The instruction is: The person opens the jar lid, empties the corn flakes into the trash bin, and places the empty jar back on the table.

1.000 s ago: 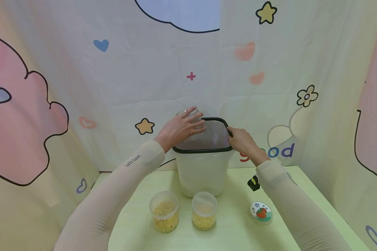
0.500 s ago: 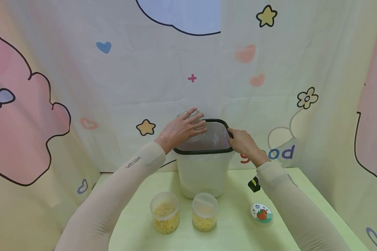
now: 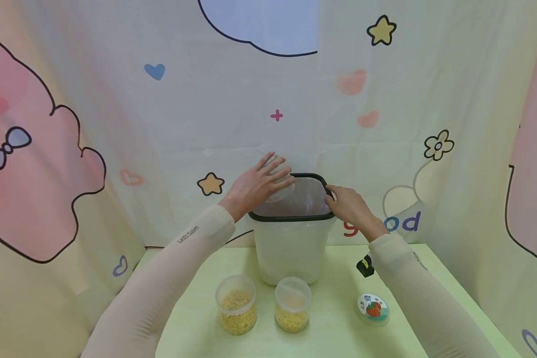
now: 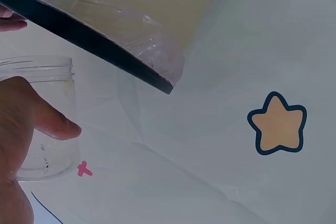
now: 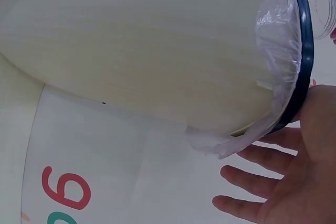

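My left hand (image 3: pixel 261 181) is raised over the back left of a white trash bin (image 3: pixel 291 251) with a black rim. It grips a clear jar (image 4: pixel 55 98), thumb on its side in the left wrist view; the jar's threaded mouth faces the bin's opening, and a few dark specks cling inside. A thin plastic liner bag (image 5: pixel 281 40) folds over the rim. At the bin's right side, my right hand (image 3: pixel 346 201) pinches the rim between thumb and forefinger. Its other fingers (image 5: pixel 249 179) stretch loosely outside the bin.
Two clear tubs stand in front of the bin, a left tub (image 3: pixel 236 311) and a right tub (image 3: pixel 293 311), both with yellow crumbly contents. A round lidded container (image 3: pixel 373 309) with a red fruit picture and a small black-and-yellow object (image 3: pixel 365 266) lie on the right. A printed curtain (image 3: pixel 183 114) hangs behind.
The jar in my left hand has tipped lower behind the fingers. My right hand's grip on the rim has loosened slightly. The whole head view has shifted a little.
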Tool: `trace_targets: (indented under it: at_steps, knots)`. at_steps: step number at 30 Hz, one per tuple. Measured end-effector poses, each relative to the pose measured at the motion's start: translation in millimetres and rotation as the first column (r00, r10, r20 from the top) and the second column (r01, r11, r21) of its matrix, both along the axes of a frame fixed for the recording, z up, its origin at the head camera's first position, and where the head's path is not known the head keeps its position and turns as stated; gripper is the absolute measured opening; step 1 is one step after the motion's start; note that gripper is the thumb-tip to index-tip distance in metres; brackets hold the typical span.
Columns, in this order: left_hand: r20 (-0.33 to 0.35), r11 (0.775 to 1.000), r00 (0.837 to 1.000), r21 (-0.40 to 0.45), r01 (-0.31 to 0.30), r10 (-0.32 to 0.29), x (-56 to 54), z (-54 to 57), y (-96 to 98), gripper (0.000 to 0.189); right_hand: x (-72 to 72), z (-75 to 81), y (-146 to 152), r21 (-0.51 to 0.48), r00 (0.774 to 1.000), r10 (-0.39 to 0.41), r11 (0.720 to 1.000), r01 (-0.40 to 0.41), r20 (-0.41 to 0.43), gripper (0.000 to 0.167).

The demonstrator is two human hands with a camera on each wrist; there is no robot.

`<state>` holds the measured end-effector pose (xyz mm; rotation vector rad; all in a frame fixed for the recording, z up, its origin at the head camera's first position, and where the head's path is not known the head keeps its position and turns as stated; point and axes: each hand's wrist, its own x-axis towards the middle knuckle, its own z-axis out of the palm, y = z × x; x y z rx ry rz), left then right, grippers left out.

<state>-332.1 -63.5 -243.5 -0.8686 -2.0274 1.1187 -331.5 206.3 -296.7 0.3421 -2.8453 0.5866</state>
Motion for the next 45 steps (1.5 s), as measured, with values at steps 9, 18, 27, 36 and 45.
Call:
trace_targets:
  at_steps: [9, 18, 27, 36, 45]
  knots:
    - [0.085, 0.973, 0.994, 0.226, 0.051, -0.071, -0.2, -1.1, -6.1, 0.088, 3.2, -0.2, -0.2, -0.014, 0.999, 0.012, 1.000, -0.012, -0.034, 0.054]
    - [0.099, 0.909, 0.985, 0.406, 0.090, -0.141, 3.7, -2.1, -7.9, 0.088, 10.3, 1.4, -0.9, 0.010, 0.996, 0.032, 0.999, -0.032, -0.083, 0.058]
    - [0.124, 0.823, 0.974, 0.560, 0.089, -0.189, 9.0, -7.0, -8.7, 0.088, 21.5, 3.0, -3.6, 0.012, 0.985, 0.055, 0.998, -0.054, -0.162, 0.065]
    - [0.131, 0.749, 0.964, 0.657, 0.091, -0.232, 12.5, -10.0, -10.8, 0.085, 33.3, 5.4, -7.4, 0.044, 0.962, 0.084, 0.996, -0.075, -0.261, 0.069]
    - [0.129, 0.680, 0.954, 0.727, 0.095, -0.271, 20.9, -10.5, -11.0, 0.093, 54.0, 9.2, -11.0, 0.080, 0.922, 0.128, 0.991, -0.105, -0.365, 0.070]
